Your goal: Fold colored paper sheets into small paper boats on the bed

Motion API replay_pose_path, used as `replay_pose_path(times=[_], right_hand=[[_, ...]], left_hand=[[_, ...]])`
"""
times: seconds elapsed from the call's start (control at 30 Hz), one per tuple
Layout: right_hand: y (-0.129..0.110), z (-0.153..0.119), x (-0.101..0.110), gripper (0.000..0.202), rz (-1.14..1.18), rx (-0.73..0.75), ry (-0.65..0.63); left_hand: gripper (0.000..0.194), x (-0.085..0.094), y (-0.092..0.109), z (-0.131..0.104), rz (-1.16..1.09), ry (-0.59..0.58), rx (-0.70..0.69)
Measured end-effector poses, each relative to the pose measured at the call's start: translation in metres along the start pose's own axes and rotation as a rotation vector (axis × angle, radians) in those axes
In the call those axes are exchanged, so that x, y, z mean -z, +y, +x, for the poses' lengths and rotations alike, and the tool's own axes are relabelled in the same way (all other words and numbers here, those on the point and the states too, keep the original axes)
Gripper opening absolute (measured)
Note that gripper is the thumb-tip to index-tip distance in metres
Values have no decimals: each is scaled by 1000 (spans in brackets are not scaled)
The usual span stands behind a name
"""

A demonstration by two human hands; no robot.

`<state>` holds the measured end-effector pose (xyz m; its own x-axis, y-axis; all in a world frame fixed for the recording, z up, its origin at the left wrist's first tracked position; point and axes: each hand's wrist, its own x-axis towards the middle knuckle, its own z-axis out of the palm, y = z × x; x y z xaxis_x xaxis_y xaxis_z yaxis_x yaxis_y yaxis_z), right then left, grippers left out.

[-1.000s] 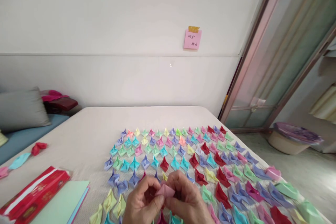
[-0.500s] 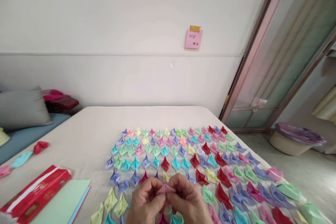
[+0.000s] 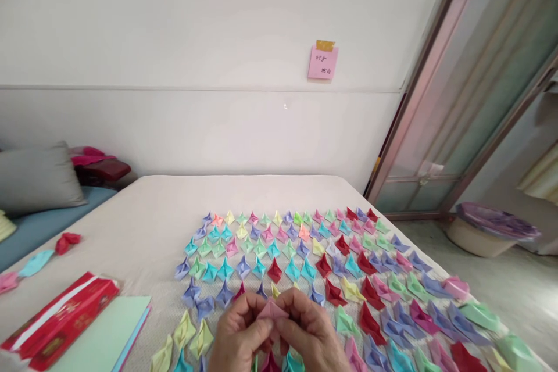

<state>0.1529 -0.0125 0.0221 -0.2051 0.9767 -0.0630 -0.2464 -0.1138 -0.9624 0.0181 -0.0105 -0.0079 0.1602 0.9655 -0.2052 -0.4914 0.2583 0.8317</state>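
Note:
A small pink folded paper piece (image 3: 272, 309) with a pointed top is pinched between my two hands near the bottom middle of the head view. My left hand (image 3: 239, 331) grips its left side, thumb in front and fingers curled behind. On the other side, my right hand (image 3: 307, 331) holds it the same way. The paper's lower part is covered by both thumbs. Beneath and around the hands lie rows of folded paper boats in many colours, among them a dark red boat (image 3: 274, 270) and a turquoise boat (image 3: 292, 269).
A red packet (image 3: 61, 319) rests at the left beside a stack of coloured paper sheets (image 3: 102, 331). Several crumpled paper pieces (image 3: 37, 264) lie at the table's left edge. A pink note (image 3: 322, 62) is taped to the wall. A lined bin (image 3: 490, 229) stands on the floor at right.
The pink paper has risen slightly and its pointed top shows more between the fingers. Both hands keep their pinch on it, with the fingers shifted a little.

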Motion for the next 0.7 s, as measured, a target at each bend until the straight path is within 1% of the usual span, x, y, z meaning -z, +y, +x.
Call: replay_pose_path(times=[0.13,0.2,0.27,0.37,0.47,0.53,0.7], right_hand=[[22,7,1,7,-77,34,52],[34,10,3,9,-104,76,78],[39,11,3,9,-92,77,95],[32,8,1,7,-57,48,96],[19,5,0,5,-11,23,93],[14,4,0,7,12,25,96],[18,4,1,9,-10,48,137]], left_hand=[[21,8,-15,4,2,48,-27],[21,12,-22,7,9,73,-32],[21,15,-26,9,17,89,-41],[22,14,-25,8,29,92,-57],[22,9,-21,6,43,84,-71],[22,5,-18,4,38,86,-78],[20,-1,-16,2,8,135,-95]])
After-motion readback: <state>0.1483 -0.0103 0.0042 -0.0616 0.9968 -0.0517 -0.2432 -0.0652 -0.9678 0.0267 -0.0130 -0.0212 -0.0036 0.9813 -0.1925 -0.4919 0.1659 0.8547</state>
